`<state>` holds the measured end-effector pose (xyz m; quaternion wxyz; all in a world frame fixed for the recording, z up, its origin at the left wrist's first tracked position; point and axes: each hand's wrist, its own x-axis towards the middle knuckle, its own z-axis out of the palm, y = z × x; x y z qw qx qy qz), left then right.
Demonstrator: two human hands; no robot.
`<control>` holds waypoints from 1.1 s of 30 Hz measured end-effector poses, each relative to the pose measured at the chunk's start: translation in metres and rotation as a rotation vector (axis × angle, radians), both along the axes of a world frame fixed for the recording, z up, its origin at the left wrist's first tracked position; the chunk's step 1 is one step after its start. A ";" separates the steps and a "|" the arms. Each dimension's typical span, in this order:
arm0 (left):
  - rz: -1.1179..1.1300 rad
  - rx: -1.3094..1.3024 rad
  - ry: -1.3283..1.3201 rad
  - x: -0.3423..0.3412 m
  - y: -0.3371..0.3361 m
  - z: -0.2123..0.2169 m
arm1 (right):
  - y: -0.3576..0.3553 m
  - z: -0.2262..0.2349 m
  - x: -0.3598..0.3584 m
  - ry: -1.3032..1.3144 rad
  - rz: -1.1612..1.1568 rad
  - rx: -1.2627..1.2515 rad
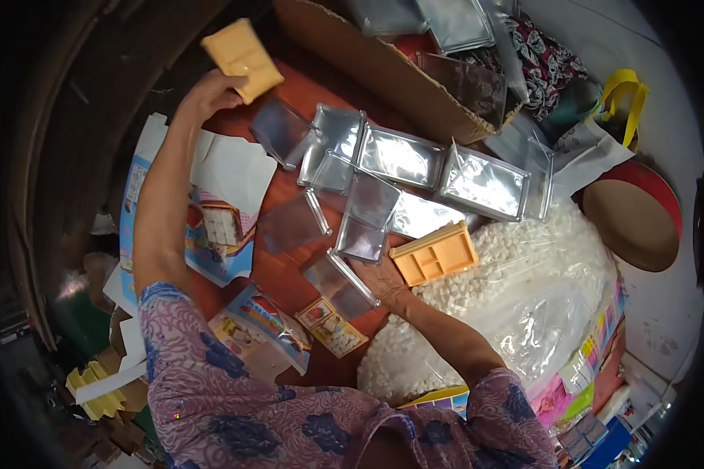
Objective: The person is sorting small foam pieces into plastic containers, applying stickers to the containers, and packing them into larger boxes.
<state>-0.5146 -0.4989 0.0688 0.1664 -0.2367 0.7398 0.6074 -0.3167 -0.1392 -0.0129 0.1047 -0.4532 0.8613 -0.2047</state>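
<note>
Two orange plastic trays are in play. The left hand (211, 92) pinches one orange tray (242, 59) by its lower edge, fingers closed on it, lifted above the red-brown table (289, 270). The right hand (383, 277) rests among clear plastic lids (368, 215), touching the second orange tray (435, 254); its finger state I cannot tell. Both trays look light, stiff and smooth, best gripped by the rim. A bag of white pieces (524, 289) lies just beside.
</note>
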 end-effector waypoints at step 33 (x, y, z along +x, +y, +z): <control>-0.043 -0.634 0.074 0.077 0.179 -0.037 | 0.021 0.005 0.006 -0.230 -0.253 -0.195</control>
